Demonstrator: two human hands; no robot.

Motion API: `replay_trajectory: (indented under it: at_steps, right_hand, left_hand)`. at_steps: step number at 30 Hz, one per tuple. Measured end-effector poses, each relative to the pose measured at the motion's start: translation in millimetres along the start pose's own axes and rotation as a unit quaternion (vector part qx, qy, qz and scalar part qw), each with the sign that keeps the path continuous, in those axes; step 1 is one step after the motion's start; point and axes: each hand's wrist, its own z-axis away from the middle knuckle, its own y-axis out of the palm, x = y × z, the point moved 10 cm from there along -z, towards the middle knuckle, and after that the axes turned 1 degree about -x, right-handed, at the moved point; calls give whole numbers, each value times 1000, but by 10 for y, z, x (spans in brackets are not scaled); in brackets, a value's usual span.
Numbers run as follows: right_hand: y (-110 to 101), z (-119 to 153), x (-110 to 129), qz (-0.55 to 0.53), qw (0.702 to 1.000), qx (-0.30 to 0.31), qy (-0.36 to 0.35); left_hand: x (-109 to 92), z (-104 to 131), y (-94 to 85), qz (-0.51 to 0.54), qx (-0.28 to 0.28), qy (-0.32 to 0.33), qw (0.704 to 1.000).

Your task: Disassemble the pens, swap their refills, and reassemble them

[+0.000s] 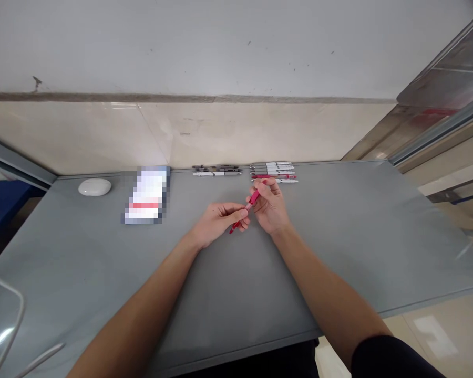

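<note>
A red pen (254, 197) is held at a slant between my two hands, above the middle of the grey table. My left hand (224, 219) pinches its lower part, with the red end sticking out below the fingers. Around the upper part, my right hand (271, 203) has its fingers closed. Just behind my right hand lies a row of pens (274, 169), mostly white and grey, with a red one (287, 177) among them. Left of that row, a smaller group of dark and white pens (216, 169) lies side by side.
A blurred-out phone-like device (146, 194) lies on the grey table (339, 226), left of the pens. Farther left is a white rounded object (94, 187). A white cable (20, 304) loops at the near left corner. The wall (228, 131) borders the table's back edge.
</note>
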Motion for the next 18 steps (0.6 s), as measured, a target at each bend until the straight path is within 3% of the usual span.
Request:
replay_trajectory:
  at_steps: [4, 12, 18]
  right_hand:
    - [-19, -5, -7, 18, 1000, -8, 4]
    - [-102, -15, 78, 80, 994, -59, -36]
    - [-131, -12, 79, 93, 993, -67, -37]
  left_hand:
    - [3, -1, 66, 24, 36, -2, 999]
    - [-8, -57, -54, 27, -36, 40, 998]
    - [-37, -35, -53, -8, -40, 31, 999]
